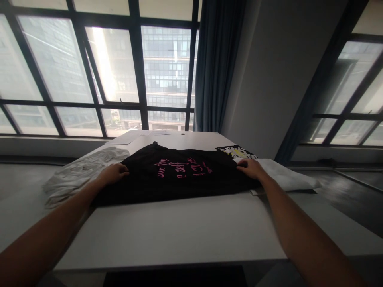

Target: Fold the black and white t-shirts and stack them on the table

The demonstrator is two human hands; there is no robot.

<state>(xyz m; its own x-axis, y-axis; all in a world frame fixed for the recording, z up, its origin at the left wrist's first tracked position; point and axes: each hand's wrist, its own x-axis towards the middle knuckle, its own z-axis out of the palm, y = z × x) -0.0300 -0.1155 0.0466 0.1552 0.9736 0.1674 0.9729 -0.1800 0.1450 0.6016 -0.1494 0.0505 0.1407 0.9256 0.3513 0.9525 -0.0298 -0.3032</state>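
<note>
A black T-shirt (179,187) with pink handwritten-style lettering lies spread sideways across the white table (179,235). At its left end, my left hand (113,174) has its fingers closed on the cloth. My right hand (249,168) pinches the fabric at the right end, thumb and fingers together. Just left of my left hand sits a crumpled heap of pale cloth (77,171). By my right hand are a folded white cloth (289,175) and, behind it, a black piece with a white and yellow print (236,152).
Sheets of paper (127,137) lie at the table's far left. Behind the table stand dark-framed windows (166,67), a blue curtain (214,67) and a grey wall pillar (269,79). The table's near edge runs below my arms.
</note>
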